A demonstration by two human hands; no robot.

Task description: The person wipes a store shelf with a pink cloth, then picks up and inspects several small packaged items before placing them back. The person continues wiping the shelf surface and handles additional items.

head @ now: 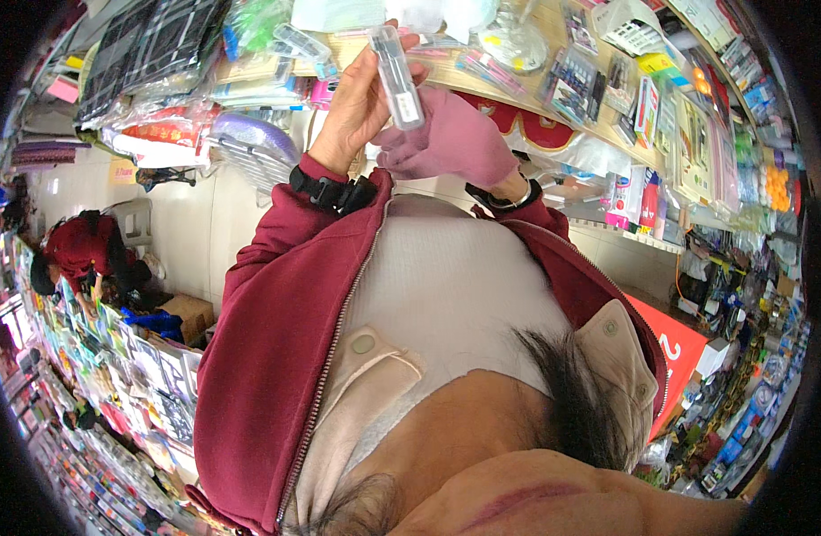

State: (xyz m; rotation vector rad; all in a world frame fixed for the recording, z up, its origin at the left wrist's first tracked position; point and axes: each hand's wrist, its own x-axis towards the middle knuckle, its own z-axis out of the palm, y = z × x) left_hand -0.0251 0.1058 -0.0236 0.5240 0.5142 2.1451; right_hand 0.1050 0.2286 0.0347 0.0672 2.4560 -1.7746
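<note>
My left hand (358,100) holds up a slim clear plastic case (395,80) in front of my chest, thumb on one side and fingertips behind. Slender dark items show inside the case, and a small white label sits near its lower end. Pink fabric (450,137) covers my right hand (481,151) down to the wrist; I cannot tell if it is a glove or a wrapped cloth. The fabric lies right by the case's lower end, and the fingers under it are hidden. Another clear plastic case (303,41) lies on the wooden table (537,17) beyond.
Packed pens (491,72) and a boxed marker set (571,84) lie on the table. Dark plaid bags (152,47) are stacked at left, above a purple roll (256,130). A person in a red jacket (85,244) bends over goods at far left, near a cardboard box (188,318).
</note>
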